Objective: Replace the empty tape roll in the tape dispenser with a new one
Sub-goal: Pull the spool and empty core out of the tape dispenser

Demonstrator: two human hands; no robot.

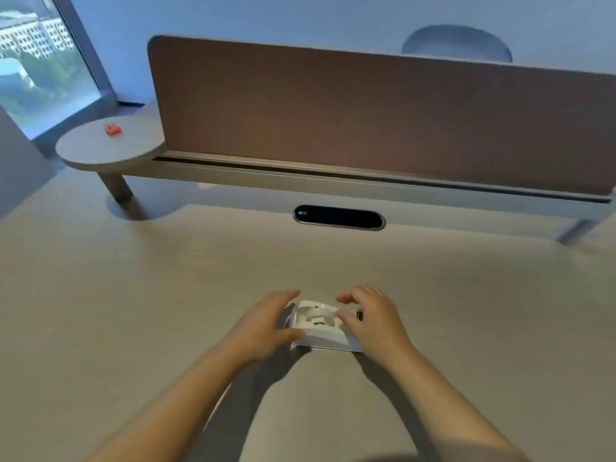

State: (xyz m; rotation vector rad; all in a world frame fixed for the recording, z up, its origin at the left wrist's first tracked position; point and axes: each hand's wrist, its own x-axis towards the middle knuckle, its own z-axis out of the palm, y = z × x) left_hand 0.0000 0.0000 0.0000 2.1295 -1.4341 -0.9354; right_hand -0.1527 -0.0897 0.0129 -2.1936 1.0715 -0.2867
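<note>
A white tape dispenser point(321, 331) sits on the pale desk near its front middle. A whitish roll point(318, 315) rests in its cradle; I cannot tell whether it holds tape. My left hand point(266, 325) grips the dispenser's left end, thumb on the near side and fingers curled over the far side. On the right end lies my right hand point(373, 323), thumb touching the top of the roll area and fingers spread over the cutter end, which they hide.
A brown divider panel point(383, 111) runs along the back of the desk point(133, 311). A dark oval cable slot point(339, 217) lies in front of it. A small round shelf point(110, 145) at the back left carries a small red object point(112, 129). A window is at far left.
</note>
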